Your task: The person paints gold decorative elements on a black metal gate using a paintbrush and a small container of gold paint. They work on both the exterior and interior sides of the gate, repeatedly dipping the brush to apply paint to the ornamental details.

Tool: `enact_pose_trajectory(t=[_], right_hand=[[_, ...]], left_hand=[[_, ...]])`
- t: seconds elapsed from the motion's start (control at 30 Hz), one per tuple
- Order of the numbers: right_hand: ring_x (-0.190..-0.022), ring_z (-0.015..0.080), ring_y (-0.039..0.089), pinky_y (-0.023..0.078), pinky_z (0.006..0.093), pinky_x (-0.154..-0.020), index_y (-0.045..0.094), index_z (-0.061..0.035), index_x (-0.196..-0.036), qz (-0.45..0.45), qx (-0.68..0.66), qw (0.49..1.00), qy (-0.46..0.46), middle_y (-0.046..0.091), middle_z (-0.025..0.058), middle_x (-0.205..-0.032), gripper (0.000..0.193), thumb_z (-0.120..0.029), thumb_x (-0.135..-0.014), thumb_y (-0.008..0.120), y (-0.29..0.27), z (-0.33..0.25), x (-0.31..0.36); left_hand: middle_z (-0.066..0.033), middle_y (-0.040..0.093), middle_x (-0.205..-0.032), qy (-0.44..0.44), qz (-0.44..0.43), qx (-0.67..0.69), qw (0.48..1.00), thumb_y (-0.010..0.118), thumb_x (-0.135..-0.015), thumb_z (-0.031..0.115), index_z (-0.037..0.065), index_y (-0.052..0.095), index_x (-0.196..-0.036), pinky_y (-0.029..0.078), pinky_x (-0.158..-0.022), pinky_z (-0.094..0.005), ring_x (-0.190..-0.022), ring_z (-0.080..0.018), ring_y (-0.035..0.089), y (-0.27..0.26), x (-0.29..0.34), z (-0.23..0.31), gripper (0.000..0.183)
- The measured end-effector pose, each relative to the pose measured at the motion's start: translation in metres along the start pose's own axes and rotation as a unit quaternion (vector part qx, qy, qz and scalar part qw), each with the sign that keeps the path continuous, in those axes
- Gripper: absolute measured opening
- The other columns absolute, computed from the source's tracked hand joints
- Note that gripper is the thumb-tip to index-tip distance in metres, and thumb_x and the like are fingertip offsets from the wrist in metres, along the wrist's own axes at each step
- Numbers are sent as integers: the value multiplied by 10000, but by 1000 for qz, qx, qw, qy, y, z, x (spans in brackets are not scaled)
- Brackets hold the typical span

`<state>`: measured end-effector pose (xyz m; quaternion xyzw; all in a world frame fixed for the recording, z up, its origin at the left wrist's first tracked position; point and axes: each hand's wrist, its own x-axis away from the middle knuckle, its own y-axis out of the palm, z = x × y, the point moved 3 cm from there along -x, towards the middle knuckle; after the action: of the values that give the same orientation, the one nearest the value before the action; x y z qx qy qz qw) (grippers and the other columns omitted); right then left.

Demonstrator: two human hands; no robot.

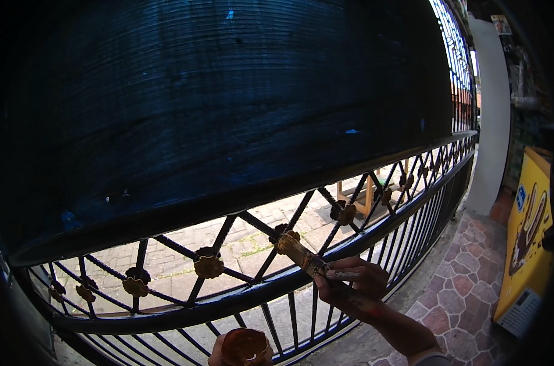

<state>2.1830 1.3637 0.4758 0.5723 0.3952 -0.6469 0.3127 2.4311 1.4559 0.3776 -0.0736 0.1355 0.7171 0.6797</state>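
My right hand (357,283) is closed round a paintbrush (302,255) with a paint-smeared ferrule. The pale bristles point up and left, at a gold flower ornament (288,235) on the black metal gate (240,307); they overlap it and appear to touch. At the lower edge, my left hand (216,354) grips a small cup (246,348) whose inside is coated reddish brown, with a shiny wet patch at the bottom. Along the same twisted lattice sit other flower ornaments, among them a gold one (209,266) to the left and a brownish one (347,214) to the right.
A large dark blue-black panel (228,110) rises above the lattice. Through the bars show paving and a wooden stand (366,198). At right are stone-patterned flooring (460,293), a yellow freezer-like box (527,238) and a white post (489,122).
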Motion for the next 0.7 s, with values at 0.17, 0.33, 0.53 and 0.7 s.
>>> enact_pose_trajectory(t=[0.17,0.33,0.53,0.7], right_hand=[[-682,167,733,587,258,-567,637,-68,-893,43,9,998,54,717,94,-800,289,-69,-729,875,-4,1,-2],[-711,162,739,593,257,-590,634,-69,-889,21,-25,997,64,711,90,-794,282,-54,-730,867,-1,2,-1],[-728,145,731,581,261,-597,631,-71,-910,107,-147,981,68,700,70,-812,266,-44,-756,847,-11,13,0],[-909,168,658,530,278,-662,590,-81,-1025,64,-183,979,58,622,61,-1000,324,-111,-781,803,-55,26,-8]], left_hand=[[-78,683,-1096,21,-9,-30,999,867,-781,57,6,549,-1278,561,-858,-302,-964,-158,677,0,-1,-1,592],[-72,684,-1092,16,-3,-15,1000,864,-788,70,5,566,-1263,560,-854,-299,-962,-157,677,3,-3,-1,564],[-84,657,-1070,-54,-24,27,998,862,-755,35,2,547,-1300,546,-869,-304,-944,-173,647,8,1,1,630],[-73,519,-738,133,-47,50,989,783,-824,81,3,477,-1179,435,-583,-337,-639,-168,497,60,-2,-2,475]])
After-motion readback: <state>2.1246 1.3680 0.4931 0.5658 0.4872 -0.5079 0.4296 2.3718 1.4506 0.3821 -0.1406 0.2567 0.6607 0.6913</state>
